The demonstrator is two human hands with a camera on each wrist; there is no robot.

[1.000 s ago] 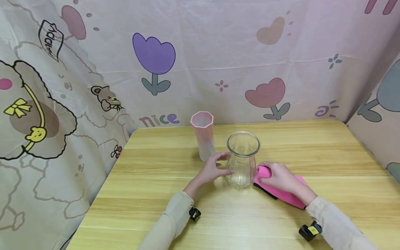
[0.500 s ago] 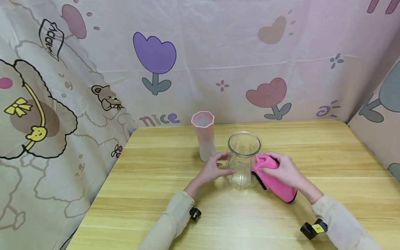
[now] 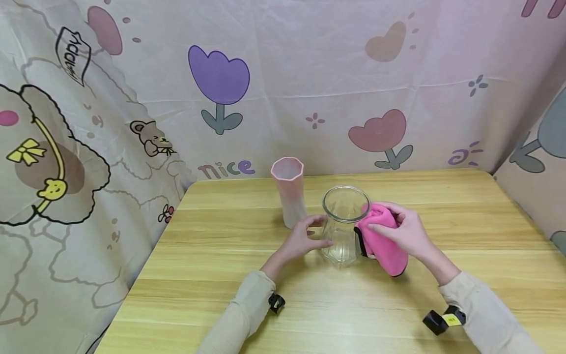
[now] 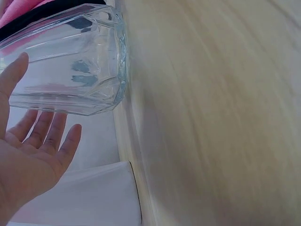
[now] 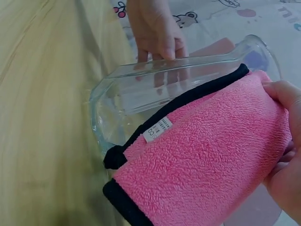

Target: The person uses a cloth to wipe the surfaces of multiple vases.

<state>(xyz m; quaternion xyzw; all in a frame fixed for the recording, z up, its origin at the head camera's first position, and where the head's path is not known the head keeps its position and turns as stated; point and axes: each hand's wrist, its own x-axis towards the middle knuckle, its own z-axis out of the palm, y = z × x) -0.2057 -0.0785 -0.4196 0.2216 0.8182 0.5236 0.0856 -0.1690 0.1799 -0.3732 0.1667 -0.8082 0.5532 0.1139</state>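
Note:
A clear glass vase [image 3: 341,248] with a round flared rim stands upright on the wooden table. My left hand [image 3: 298,242] holds it from the left, thumb on the near side and fingers behind; the left wrist view shows a gap between palm and glass. On the other side, my right hand [image 3: 410,235] grips a folded pink cloth [image 5: 202,155] with black edging and a small white label. The cloth lies up along the vase's right side, just below the rim, and its loose end hangs down. Part of the right fingers is hidden behind the cloth.
A tall pink-and-white vase [image 3: 289,196] with an angular rim stands behind my left hand, close left of the glass one. The wooden table [image 3: 212,275] reaches back to a printed curtain [image 3: 274,73], with another curtain along the left.
My right hand has lifted the pink cloth from low beside the glass vase up its right side, towards the rim. The left hand and both vases stay in place.

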